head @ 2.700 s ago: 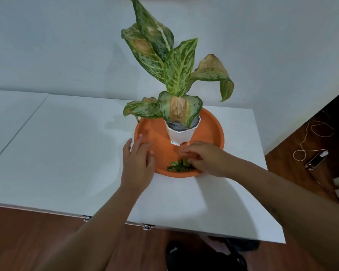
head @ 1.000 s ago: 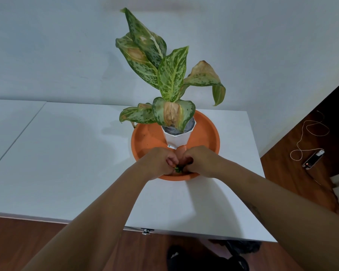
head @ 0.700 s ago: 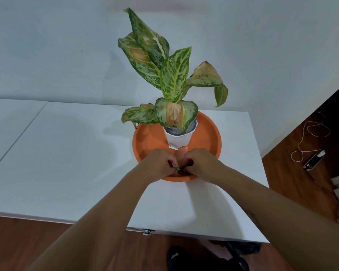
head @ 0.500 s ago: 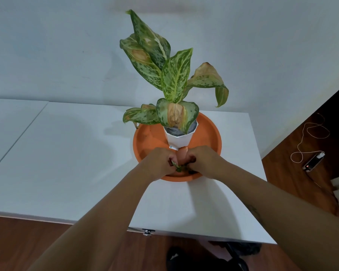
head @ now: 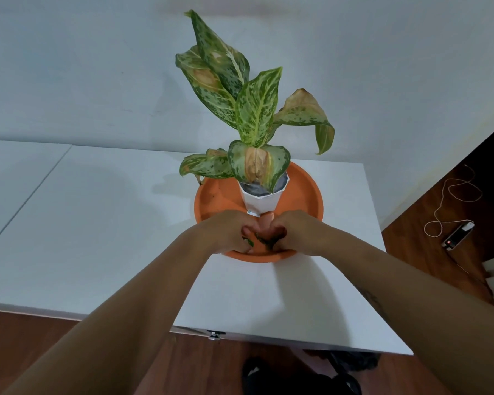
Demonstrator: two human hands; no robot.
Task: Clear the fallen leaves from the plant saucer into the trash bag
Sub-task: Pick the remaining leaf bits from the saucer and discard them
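An orange plant saucer (head: 303, 195) sits on the white table (head: 106, 223), with a white pot (head: 261, 199) holding a speckled green plant (head: 251, 112) in its middle. At the saucer's near rim my left hand (head: 230, 233) and my right hand (head: 294, 230) are cupped together, fingers curled inward. Small green fallen leaves (head: 261, 240) show in the gap between them, and a bit of leaf sticks out under my left fingers. Most of the leaves are hidden by my hands. A dark trash bag (head: 351, 363) lies on the floor below the table's front edge.
The wall stands close behind the plant. A second white table (head: 15, 178) adjoins on the left. On the wooden floor at right lie a phone (head: 458, 238) and a looped white cable (head: 451, 203). A dark shape (head: 283, 377) sits under the table front.
My left hand moved from the saucer's left rim to meet my right hand. Both hands closed around the leaf pile, which lay open in the saucer before.
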